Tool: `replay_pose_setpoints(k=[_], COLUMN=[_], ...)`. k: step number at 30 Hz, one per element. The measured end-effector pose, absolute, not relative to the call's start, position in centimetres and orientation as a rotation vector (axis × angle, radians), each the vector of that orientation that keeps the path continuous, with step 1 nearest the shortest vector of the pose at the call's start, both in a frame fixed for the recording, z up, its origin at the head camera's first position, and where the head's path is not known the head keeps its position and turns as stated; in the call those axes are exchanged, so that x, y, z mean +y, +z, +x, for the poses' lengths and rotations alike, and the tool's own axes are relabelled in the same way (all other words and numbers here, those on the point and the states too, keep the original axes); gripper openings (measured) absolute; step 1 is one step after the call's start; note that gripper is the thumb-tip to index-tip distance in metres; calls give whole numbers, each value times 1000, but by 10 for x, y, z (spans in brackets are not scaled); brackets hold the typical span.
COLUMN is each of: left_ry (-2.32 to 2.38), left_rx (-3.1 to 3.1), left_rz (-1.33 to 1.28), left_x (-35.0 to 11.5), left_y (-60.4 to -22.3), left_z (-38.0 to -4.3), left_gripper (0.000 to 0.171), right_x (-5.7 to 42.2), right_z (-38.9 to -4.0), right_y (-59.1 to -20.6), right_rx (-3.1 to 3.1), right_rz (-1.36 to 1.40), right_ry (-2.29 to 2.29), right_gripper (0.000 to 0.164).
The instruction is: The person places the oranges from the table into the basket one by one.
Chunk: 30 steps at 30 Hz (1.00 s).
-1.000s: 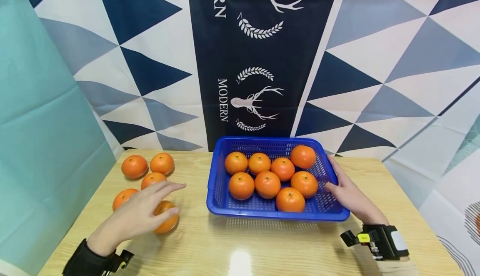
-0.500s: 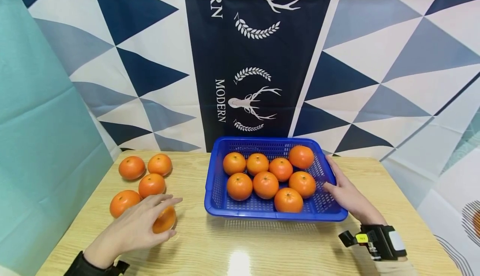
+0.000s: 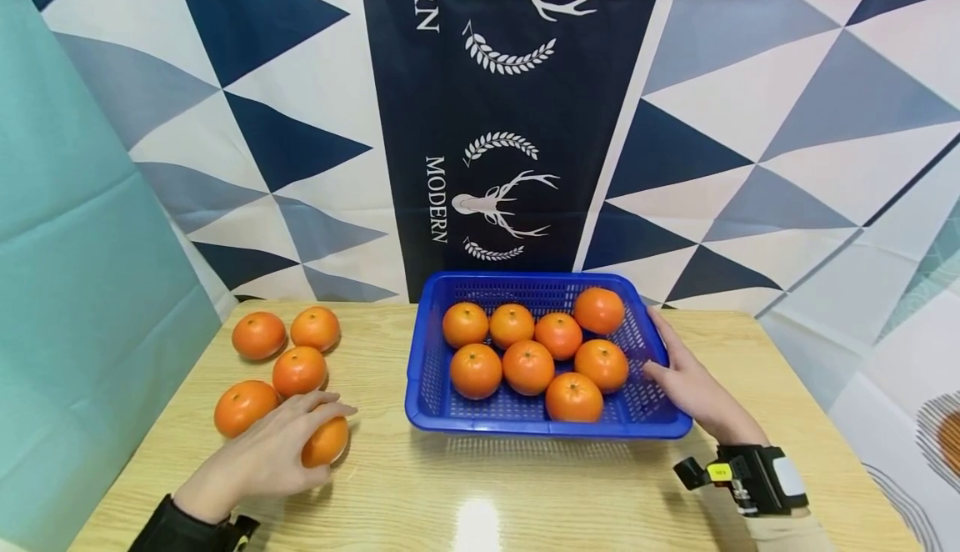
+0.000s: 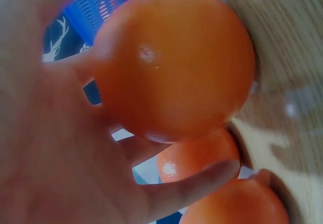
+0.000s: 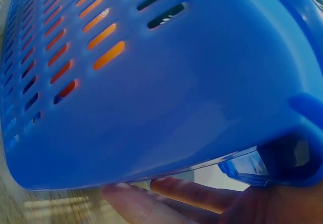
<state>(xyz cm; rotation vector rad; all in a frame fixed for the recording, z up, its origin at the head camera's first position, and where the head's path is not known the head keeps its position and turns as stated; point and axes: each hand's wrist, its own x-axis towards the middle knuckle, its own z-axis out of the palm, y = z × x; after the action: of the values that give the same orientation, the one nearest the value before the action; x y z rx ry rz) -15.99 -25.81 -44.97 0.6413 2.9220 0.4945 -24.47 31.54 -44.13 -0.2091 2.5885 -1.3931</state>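
My left hand point(image 3: 270, 452) curls around an orange point(image 3: 326, 441) on the left part of the table, fingers over its far side and thumb at its near side. Up close in the left wrist view, that orange point(image 4: 176, 65) fills the space in front of the palm. Just beyond the hand lie more oranges, one point(image 3: 245, 408) beside the knuckles and another point(image 3: 300, 371) past the fingers. A blue plastic basket point(image 3: 547, 429) holding several oranges stands at the middle right. My right hand point(image 3: 690, 385) grips its right rim, thumb on the inner side; in the right wrist view, fingers point(image 5: 197, 193) show along the basket's edge.
Two oranges point(image 3: 258, 335) lie at the table's back left corner. Behind the wooden table point(image 3: 390, 494) hangs a patterned cloth point(image 3: 495, 118), close to the basket's back edge. A teal cloth point(image 3: 82, 285) borders the left side.
My left hand has lowered onto the nearest orange, and its fingers and thumb have closed around it. The right hand stays on the basket's rim. The head view has shifted slightly.
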Motion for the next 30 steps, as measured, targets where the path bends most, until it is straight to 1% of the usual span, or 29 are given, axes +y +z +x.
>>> replay_pose_setpoints(k=[5, 17, 20, 27, 30], left_ry=[506, 505, 544, 550, 530], left_rx=[2888, 2946, 3012, 3184, 3200], left_rz=[636, 708, 749, 973, 978], left_x=[-258, -248, -245, -240, -233], left_y=[-451, -442, -431, -395, -379], left_z=[-165, -166, -167, -177, -181], left_gripper=[60, 56, 53, 52, 53], right_x=[316, 320, 321, 316, 315], right_z=[-243, -240, -240, -243, -243], right_y=[-441, -439, -439, -442, -443], right_rx=[2588, 2580, 2588, 2576, 2581], right_rz=[-199, -179, -180, -171, -169], right_ry=[-1394, -1409, -1408, -1425, -1419], right_gripper=[96, 97, 98, 99, 98])
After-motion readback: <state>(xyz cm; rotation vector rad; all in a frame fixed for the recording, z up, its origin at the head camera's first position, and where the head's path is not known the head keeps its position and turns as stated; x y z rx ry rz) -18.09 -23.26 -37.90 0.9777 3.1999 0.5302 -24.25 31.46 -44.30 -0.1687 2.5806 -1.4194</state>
